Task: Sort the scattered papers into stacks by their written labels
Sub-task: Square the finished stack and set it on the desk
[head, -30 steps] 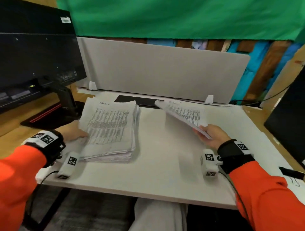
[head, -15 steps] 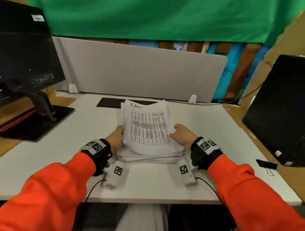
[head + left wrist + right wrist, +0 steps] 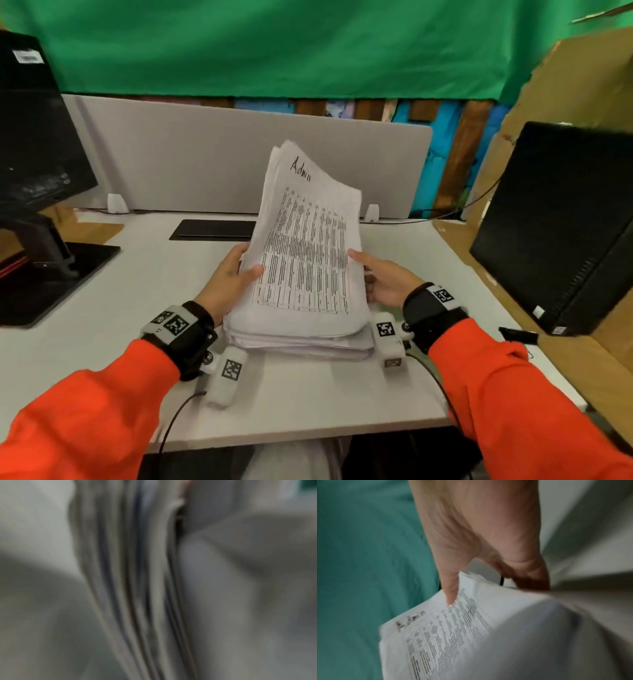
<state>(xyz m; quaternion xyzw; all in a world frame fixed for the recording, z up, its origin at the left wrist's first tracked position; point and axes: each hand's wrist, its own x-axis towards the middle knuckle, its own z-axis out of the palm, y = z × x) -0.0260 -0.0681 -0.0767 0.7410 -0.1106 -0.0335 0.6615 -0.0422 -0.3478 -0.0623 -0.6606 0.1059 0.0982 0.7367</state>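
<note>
Desk (image 3: pixel 308 404); monitors flanking paper stack (image 3: pixel 301 274).

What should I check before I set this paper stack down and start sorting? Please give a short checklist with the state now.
1. Top label readable: ok, the paper stack shows "Admin".
2. Left hand grips the stack: ok, thumb on top.
3. Right hand grips it: ok, thumb on top.
4. Stack edges squared: not ok, sheets are uneven.
5. Desk has bare room beside the stack: ok.
6. Labels of lower sheets: cannot tell, hidden.
</note>
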